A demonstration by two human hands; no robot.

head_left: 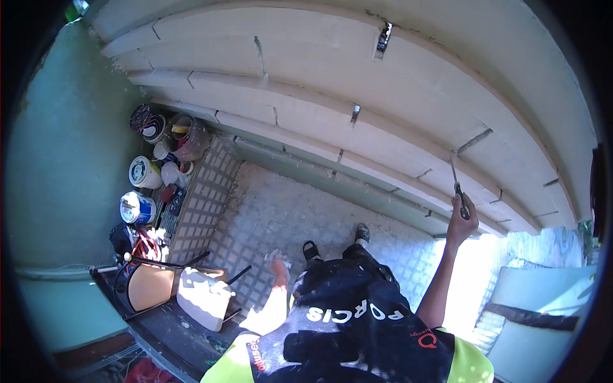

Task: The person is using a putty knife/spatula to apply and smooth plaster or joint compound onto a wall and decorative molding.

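Observation:
My right hand (464, 216) grips the dark handle of a long, thin metal tool (454, 175), like a screwdriver or narrow scraper. Its tip is at or near a ledge of the pale wall (421, 96), which has long horizontal strips with short grey slots and joints across them. Whether the tip touches cannot be told. My left hand (278, 263) hangs low over the floor, fingers curled around a small pale item that I cannot make out. My shoes (363, 233) stand on the dusty floor (274, 198) below the wall.
Buckets (143, 172) and red hoses or cords (147, 242) line the green left wall (64, 159). Chairs (150, 287) lie on a dark table (121, 290) at lower left. A low pale wall (536, 287) stands at the right beside bright sunlit ground.

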